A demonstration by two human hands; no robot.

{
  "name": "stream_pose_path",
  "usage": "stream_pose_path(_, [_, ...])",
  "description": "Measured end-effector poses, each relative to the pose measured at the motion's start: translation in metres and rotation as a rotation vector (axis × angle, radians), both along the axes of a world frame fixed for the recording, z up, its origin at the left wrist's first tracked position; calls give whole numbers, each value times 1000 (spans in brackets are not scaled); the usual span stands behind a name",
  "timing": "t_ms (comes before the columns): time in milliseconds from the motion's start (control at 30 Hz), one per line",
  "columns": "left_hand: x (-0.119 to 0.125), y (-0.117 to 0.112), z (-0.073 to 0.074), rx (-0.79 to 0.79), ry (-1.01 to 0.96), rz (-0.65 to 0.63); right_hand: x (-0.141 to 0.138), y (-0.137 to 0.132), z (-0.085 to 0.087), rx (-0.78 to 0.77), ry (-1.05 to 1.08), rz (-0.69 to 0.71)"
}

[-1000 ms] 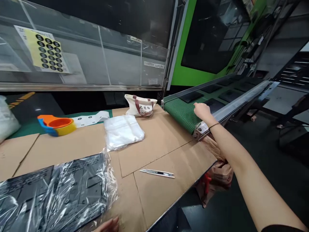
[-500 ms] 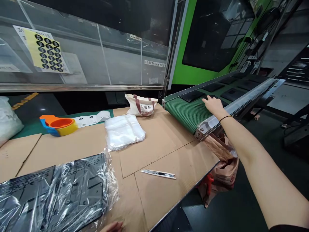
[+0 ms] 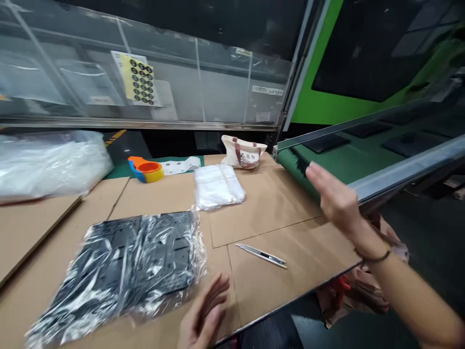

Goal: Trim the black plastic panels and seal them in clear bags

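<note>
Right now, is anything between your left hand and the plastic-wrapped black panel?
Nothing visible stands in the way: the open left hand is just off the near edge of the plastic-wrapped black panel, with only the cardboard under them.

Tan cardboard worktop point(image 3: 276, 203); green ribbed conveyor belt point(image 3: 290, 167) off back R corner. Black perforated panel point(image 3: 138, 257) under clear wrap nr front edge. Back edge: cream tote bag point(image 3: 241, 152) w/ maroon handles, orange-blue-yellow tape dispenser point(image 3: 145, 169).
</note>
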State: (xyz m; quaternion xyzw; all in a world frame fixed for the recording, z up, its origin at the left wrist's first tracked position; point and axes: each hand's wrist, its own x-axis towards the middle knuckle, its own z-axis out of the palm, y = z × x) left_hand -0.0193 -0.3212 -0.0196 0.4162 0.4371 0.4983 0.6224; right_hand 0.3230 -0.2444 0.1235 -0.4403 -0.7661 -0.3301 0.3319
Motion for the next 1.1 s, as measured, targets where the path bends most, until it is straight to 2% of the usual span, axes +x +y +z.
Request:
stream_pose_path(67, [20,1,10,67,-198,-33,-60,-19,-31,-115,58,221])
stream_pose_path(167, [40,-1,13,37,-361,-34,-135,-43,-73,-262,131,506])
stream_pose_path(267, [38,-9,11,-90,-329,54,-182,-61,-98,-381,280,665])
stream_pose_path(333, [29,-13,13,-169,-307,137,-194,-70,-105,-488,407,718])
stream_pose_path(400, [16,-12,20,-228,-309,172,-191,-77,-106,-626,526,783])
stream_pose_path(467, [3,-9,28,-268,-324,115,-175,-77,-106,-677,716,731])
stream_pose_path(533, [-8,-7,35,-267,-339,2,-154,-73,-106,-637,982,497])
stream_pose_path(600, [-15,-6,41,-242,-367,-115,-135,-67,-106,-671,1233,279])
stream_pose_path(667, [-17,-8,46,-219,-406,-216,-119,-62,-105,-851,1457,202])
stream_pose_path(767, [-16,-10,55,-231,-472,-292,-108,-61,-103,-1152,1759,229])
stream_pose_path(833, [-14,-11,60,-263,-488,-281,-107,-63,-103,-1228,1933,272])
stream_pose_path(967, [-12,-9,65,-302,-464,-179,-114,-63,-107,-1224,2116,343])
stream_pose_path(1100, [-16,-4,64,-120,-315,33,-117,-62,-109,-1221,2117,360])
